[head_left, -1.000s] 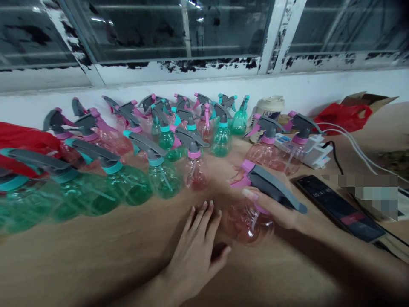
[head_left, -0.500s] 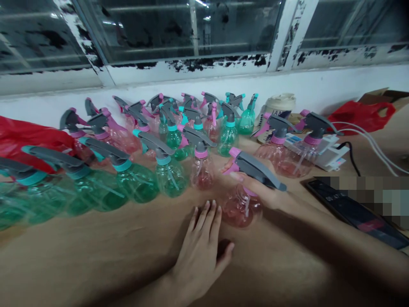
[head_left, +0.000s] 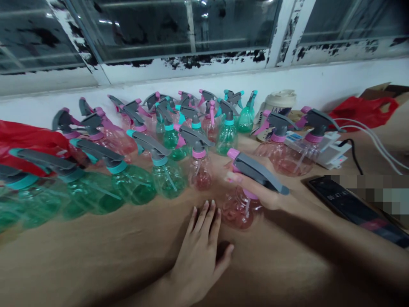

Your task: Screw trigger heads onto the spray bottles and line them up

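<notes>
My right hand [head_left: 260, 187] is wrapped round the neck of a pink spray bottle [head_left: 238, 209], under its grey and pink trigger head. The bottle stands upright on the wooden table [head_left: 105, 260], and part of its neck is hidden by my fingers. Flat on the tabletop, just left of that bottle, lies my left hand [head_left: 201, 251] with its fingers out and nothing in them. Behind my hands stands another pink spray bottle [head_left: 200, 170], with a green spray bottle [head_left: 168, 179] beside it.
Several green and pink bottles fill the left and back. A red plastic bag [head_left: 28, 145] lies at left, another red bag [head_left: 364, 111] at right. A paper cup [head_left: 279, 102], a white power strip [head_left: 334, 153] with cables and a phone [head_left: 348, 204] are on the right.
The view has shifted slightly, so the bottles on the left appear a little further left. My right hand stays on the pink spray bottle, and my left hand rests in the same place.
</notes>
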`<state>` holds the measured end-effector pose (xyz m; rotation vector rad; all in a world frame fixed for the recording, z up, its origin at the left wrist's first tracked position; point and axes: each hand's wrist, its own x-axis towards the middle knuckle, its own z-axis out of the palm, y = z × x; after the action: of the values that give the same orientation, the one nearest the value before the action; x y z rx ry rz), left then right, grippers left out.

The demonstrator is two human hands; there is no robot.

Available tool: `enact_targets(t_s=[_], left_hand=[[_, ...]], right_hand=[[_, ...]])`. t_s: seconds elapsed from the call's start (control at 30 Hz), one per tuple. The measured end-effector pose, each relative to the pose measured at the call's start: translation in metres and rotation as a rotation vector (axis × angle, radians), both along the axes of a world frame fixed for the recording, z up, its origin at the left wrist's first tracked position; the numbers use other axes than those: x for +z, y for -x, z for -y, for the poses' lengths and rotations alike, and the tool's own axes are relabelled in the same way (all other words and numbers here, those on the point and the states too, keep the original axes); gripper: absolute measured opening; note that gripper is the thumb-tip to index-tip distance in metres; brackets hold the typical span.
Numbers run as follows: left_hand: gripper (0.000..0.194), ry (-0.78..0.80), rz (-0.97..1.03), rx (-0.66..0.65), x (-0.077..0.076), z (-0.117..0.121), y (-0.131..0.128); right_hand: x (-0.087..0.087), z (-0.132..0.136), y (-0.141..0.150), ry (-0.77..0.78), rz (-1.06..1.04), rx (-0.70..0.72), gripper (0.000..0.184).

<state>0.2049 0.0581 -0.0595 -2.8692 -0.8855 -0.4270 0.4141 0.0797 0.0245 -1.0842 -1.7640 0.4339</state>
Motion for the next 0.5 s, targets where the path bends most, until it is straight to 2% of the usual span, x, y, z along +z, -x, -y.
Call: enact_targets(t_s=[0.13,0.27,0.4,0.5], left_hand=[[0.062,-0.014,-0.007,-0.013,0.001,-0.001,0.0],[0.061,-0.024,-0.01,-0.02,0.0,-0.001,0.0],[0.06,-0.002,0.007,-0.016,0.0,-0.001,0.0],[0.059,0.026,-0.004,-0.011,0.0,-0.001,0.001]], right_hand=[[-0.002,0.001,-0.001,0.016,0.016,-0.03,0.028],[-0.004,-0.001,-0.002,0.016,0.0,-0.012,0.024],[-0.009,-0.001,-0.002,0.078,-0.132,0.069,0.016],[-0.013,0.002,-0.002,0.176,-0.218,0.102,0.019]])
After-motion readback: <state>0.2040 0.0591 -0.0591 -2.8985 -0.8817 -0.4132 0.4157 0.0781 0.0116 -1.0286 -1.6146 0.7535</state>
